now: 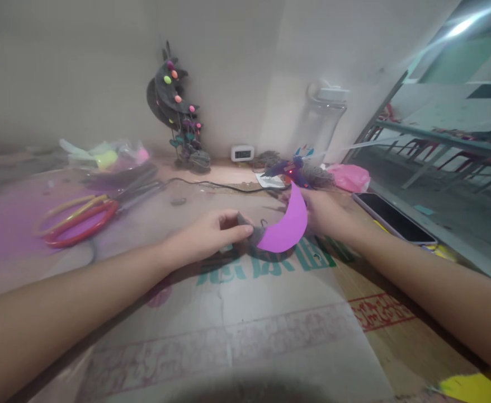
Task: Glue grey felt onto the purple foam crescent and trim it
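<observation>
My left hand pinches one end of a grey crescent, with the thumb on top. A bright purple crescent cut-out overlaps that grey piece and curves up to the right. My right hand is just behind the purple crescent's right side. Most of its fingers are hidden, so I cannot tell what they grip. Right beyond it lies a dark blue glue gun with a small red light. Under both hands is a cardboard sheet with green and red print.
Scissors with red and yellow handles lie at left, by a clear bag. A decorated grey moon hangs at the wall. Beyond the hands stand a small digital clock and a clear bottle. A phone lies at right.
</observation>
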A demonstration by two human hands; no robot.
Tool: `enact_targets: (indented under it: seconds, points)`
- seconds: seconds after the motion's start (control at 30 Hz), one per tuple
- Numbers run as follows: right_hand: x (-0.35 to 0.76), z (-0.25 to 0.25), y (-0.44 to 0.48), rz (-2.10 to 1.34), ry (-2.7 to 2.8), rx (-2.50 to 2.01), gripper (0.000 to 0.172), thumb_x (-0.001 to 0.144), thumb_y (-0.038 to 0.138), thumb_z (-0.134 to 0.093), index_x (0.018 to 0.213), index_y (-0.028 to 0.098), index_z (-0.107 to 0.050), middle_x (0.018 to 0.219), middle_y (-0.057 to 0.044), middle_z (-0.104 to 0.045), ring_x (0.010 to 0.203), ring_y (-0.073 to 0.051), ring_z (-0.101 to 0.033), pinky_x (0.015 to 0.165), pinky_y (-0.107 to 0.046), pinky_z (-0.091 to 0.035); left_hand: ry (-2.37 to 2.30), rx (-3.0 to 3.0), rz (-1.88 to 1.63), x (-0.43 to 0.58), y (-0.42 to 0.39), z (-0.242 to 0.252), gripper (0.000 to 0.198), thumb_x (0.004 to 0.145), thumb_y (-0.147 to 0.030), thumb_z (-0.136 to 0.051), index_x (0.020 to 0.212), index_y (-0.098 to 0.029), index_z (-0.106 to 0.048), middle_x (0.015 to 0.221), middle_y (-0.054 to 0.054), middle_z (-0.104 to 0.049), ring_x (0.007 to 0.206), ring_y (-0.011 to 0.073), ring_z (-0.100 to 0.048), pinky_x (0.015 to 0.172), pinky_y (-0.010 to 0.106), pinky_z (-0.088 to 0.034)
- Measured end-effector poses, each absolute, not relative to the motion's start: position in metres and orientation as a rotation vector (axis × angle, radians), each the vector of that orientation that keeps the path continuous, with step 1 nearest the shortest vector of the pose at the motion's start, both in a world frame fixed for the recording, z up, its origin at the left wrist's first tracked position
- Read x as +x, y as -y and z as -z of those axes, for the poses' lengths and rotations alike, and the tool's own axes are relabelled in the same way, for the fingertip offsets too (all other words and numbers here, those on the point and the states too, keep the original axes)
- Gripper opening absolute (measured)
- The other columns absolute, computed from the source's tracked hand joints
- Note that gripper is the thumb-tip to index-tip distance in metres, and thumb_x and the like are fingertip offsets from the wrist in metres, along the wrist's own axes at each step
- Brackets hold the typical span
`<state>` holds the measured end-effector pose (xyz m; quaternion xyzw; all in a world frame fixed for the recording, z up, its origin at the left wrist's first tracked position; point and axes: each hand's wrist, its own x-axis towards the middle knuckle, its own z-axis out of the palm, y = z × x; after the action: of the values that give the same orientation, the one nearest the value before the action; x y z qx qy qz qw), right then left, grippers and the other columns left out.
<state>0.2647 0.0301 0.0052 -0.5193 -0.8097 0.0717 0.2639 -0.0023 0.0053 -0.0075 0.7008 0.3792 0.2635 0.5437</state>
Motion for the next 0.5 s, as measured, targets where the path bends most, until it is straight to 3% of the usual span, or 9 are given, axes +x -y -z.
enact_targets:
  seconds: [0.1, 0.23, 0.3, 0.4, 0.5]
  points:
    - [0.273, -0.01, -0.042, -0.428, 1.801, -1.498, 0.018, 0.088, 0.026, -0.048, 0.088, 0.018, -0.064, 0.068, -0.003, -0.065, 0.06, -0.015, -0.058, 0.059, -0.027, -0.047, -0.899, 1.688, -0.607, -0.002, -0.006, 0.008, 0.032, 0.081, -0.05, -0.062, 0.085, -0.018, -0.063, 0.073, 0.001, -0.07, 0.066, 0.0147, -0.061, 0.058, 0.025, -0.041]
    - [0.287, -0.022, -0.052, -0.468, 1.544, -1.453, 0.019, 0.089, 0.025, -0.045, 0.078, 0.019, -0.06, 0.065, 0.0, -0.056, 0.06, -0.013, -0.053, 0.061, -0.027, -0.046, -0.876, 1.718, -0.622, -0.002, -0.006, 0.007, 0.03, 0.082, -0.048, -0.061, 0.079, -0.018, -0.061, 0.072, 0.0, -0.068, 0.064, 0.013, -0.058, 0.057, 0.024, -0.039]
    - [0.288, -0.031, -0.044, -0.37, 1.586, -1.407, 0.026, 0.092, 0.034, -0.045, 0.08, 0.019, -0.062, 0.069, -0.001, -0.058, 0.068, -0.016, -0.056, 0.067, -0.031, -0.047, -0.841, 1.744, -0.646, -0.001, -0.006, 0.006, 0.029, 0.084, -0.046, -0.058, 0.076, -0.018, -0.06, 0.069, -0.001, -0.064, 0.063, 0.0116, -0.055, 0.058, 0.023, -0.039]
    - [0.281, -0.041, -0.017, -0.153, 1.815, -1.269, 0.028, 0.093, 0.038, -0.047, 0.109, 0.022, -0.063, 0.103, -0.005, -0.065, 0.095, -0.021, -0.059, 0.085, -0.037, -0.046, -0.815, 1.801, -0.666, 0.0, -0.005, 0.004, 0.032, 0.088, -0.044, -0.052, 0.07, -0.018, -0.058, 0.066, -0.002, -0.058, 0.062, 0.0112, -0.051, 0.058, 0.024, -0.038]
    - [0.264, -0.045, 0.015, 0.107, 2.095, -1.095, 0.031, 0.096, 0.035, -0.045, 0.122, 0.024, -0.057, 0.106, -0.006, -0.064, 0.091, -0.02, -0.06, 0.079, -0.035, -0.046, -0.827, 1.843, -0.64, 0.0, -0.004, 0.002, 0.033, 0.088, -0.044, -0.052, 0.067, -0.018, -0.057, 0.064, -0.001, -0.056, 0.061, 0.0119, -0.05, 0.056, 0.024, -0.037]
